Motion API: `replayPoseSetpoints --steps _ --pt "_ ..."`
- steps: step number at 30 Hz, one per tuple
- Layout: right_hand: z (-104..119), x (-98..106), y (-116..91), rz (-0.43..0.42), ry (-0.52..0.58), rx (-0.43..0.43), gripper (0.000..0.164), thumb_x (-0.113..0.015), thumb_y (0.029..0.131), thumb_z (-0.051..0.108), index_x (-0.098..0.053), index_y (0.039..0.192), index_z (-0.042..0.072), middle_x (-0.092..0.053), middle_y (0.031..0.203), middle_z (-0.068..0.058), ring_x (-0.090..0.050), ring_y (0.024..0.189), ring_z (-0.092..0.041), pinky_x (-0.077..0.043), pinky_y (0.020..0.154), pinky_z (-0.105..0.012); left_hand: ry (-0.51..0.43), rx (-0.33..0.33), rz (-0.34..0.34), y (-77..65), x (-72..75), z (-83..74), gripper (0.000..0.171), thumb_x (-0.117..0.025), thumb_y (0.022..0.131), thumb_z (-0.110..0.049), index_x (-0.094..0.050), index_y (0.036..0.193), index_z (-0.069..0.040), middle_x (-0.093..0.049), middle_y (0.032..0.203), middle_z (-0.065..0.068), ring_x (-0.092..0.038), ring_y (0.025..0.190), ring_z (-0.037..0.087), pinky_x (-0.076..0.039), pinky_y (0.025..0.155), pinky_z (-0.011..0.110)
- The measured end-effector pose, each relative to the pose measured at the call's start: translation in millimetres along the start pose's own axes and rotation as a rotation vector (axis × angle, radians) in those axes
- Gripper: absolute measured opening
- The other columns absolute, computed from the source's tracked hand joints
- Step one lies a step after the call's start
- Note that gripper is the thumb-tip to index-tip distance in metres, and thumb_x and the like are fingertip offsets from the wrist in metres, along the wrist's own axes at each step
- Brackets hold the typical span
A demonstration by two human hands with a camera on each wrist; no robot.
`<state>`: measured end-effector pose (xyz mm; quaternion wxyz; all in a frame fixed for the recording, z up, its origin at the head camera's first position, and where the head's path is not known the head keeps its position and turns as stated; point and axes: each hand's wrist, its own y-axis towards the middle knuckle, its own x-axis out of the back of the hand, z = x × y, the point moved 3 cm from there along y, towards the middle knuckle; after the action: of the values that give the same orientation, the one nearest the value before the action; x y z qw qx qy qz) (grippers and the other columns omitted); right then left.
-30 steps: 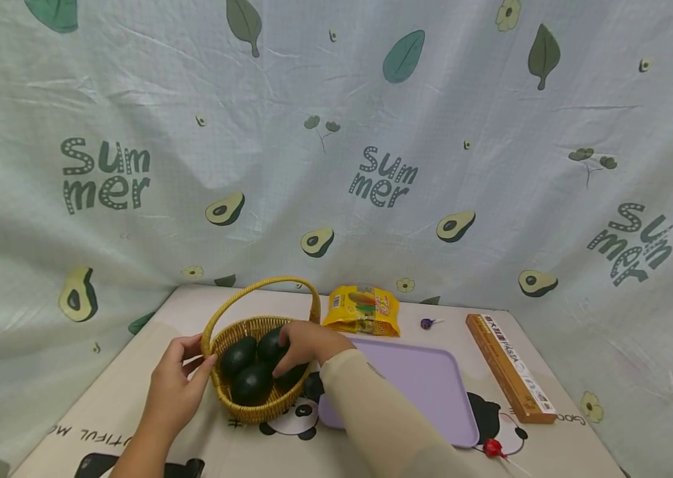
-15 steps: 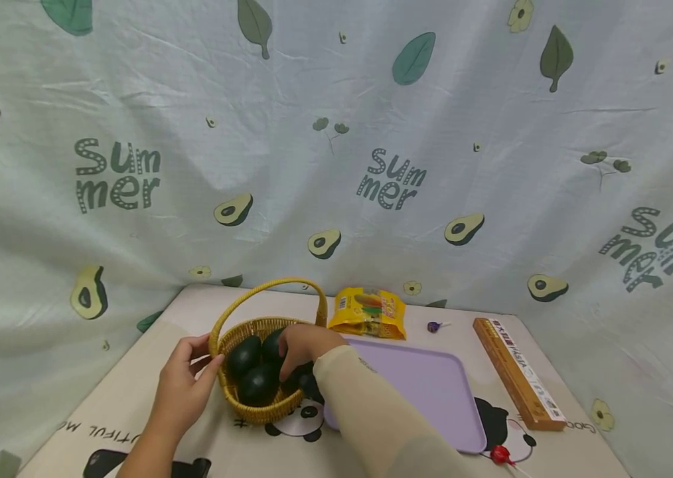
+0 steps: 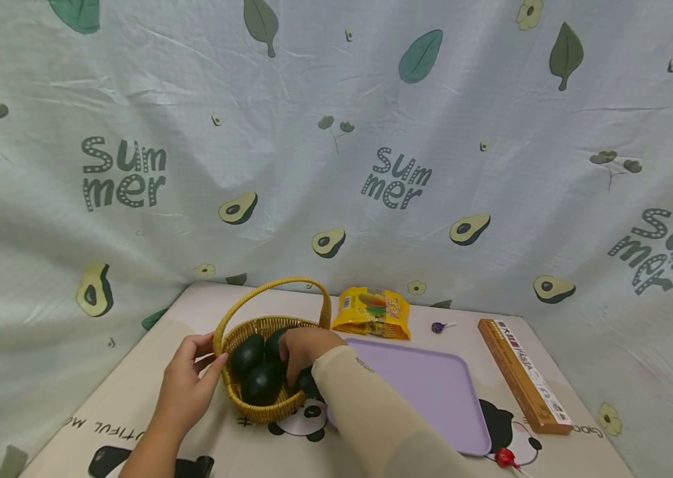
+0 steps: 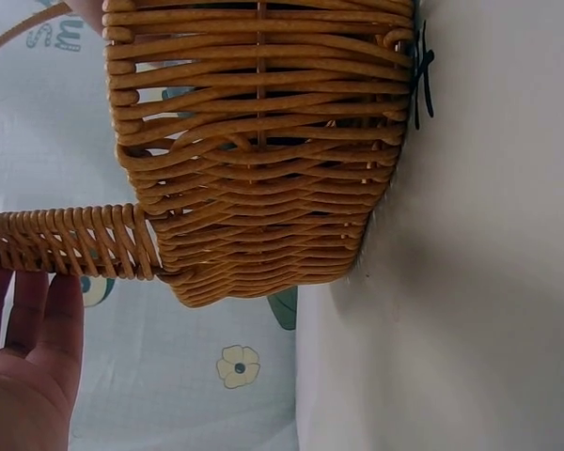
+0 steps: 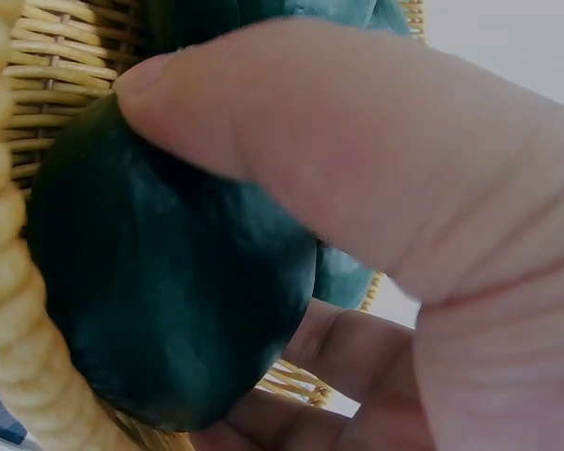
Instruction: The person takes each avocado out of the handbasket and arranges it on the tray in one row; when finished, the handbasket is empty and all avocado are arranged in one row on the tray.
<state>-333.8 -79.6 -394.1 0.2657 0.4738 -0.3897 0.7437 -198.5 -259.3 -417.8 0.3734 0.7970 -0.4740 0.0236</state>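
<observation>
A yellow wicker basket (image 3: 265,415) with a tall arched handle stands at the left of the table. Several dark green, glossy avocados (image 3: 261,385) lie in it. My left hand (image 3: 186,385) pinches the foot of the basket's handle from the left; in the left wrist view its fingers (image 4: 56,324) lie against the woven handle (image 4: 66,242). Inside the basket's right side, my right hand (image 3: 311,348) grips one avocado (image 5: 174,282). The right wrist view has the thumb across its top and other fingers under its far side. From the head, the hand partly hides this avocado.
A lilac tray (image 3: 432,392) lies right of the basket, partly under the right sleeve (image 3: 366,405). Behind it sits a yellow snack bag (image 3: 372,312). A purple lollipop (image 3: 439,327), a long pasta box (image 3: 522,378) and a red lollipop (image 3: 505,457) are farther right.
The head view has swung slightly left, so everything sits a little farther right. My right fingers and thumb have moved slightly lower on the avocado; my left hand keeps its hold.
</observation>
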Motion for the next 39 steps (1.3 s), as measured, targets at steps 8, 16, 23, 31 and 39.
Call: replayPoseSetpoints --steps 8,16,23,31,39 --pt "6 9 1 -0.039 0.019 0.11 0.035 -0.089 0.08 0.032 -0.073 0.111 0.028 -0.068 0.117 0.01 -0.061 0.1 -0.01 -0.057 0.09 -0.036 0.01 0.007 0.007 1.9 -0.9 1.0 0.034 -0.069 0.097 -0.003 -0.053 0.128 0.001 -0.063 0.125 0.016 -0.062 0.111 0.009 -0.047 0.092 0.001" --pt "-5 12 6 0.017 0.232 0.221 0.041 -0.082 0.085 0.031 -0.074 0.124 0.023 -0.066 0.129 0.004 -0.063 0.103 -0.014 -0.063 0.075 -0.035 0.003 -0.002 0.018 3.7 -0.2 0.3 0.032 -0.069 0.097 -0.002 -0.053 0.125 0.002 -0.063 0.125 0.018 -0.055 0.109 -0.009 -0.045 0.091 0.0" --pt "-19 11 3 -0.009 0.415 0.264 0.037 -0.079 0.086 0.036 -0.073 0.121 0.026 -0.061 0.132 0.001 -0.061 0.103 -0.014 -0.063 0.072 -0.033 0.01 -0.007 0.016 2.9 0.1 0.0 0.032 -0.069 0.096 -0.001 -0.054 0.123 0.002 -0.063 0.125 0.018 -0.05 0.107 -0.016 -0.046 0.091 0.0" --pt "-32 19 1 -0.068 0.576 0.281 0.038 -0.081 0.085 0.031 -0.064 0.119 0.027 -0.059 0.125 -0.001 -0.062 0.101 -0.02 -0.066 0.072 -0.038 0.014 0.006 0.015 3.4 -1.7 0.0 0.032 -0.069 0.097 -0.002 -0.054 0.124 0.001 -0.064 0.124 0.017 -0.051 0.107 -0.014 -0.047 0.091 0.001" --pt "-39 25 -5 -0.086 0.74 0.275 0.034 -0.069 0.096 0.039 -0.061 0.124 0.021 -0.058 0.127 -0.007 -0.066 0.105 -0.026 -0.066 0.074 -0.047 -0.002 0.013 0.011 5.0 -1.4 0.5 0.034 -0.069 0.097 -0.002 -0.053 0.126 0.002 -0.063 0.126 0.019 -0.05 0.107 -0.017 -0.045 0.091 0.0"
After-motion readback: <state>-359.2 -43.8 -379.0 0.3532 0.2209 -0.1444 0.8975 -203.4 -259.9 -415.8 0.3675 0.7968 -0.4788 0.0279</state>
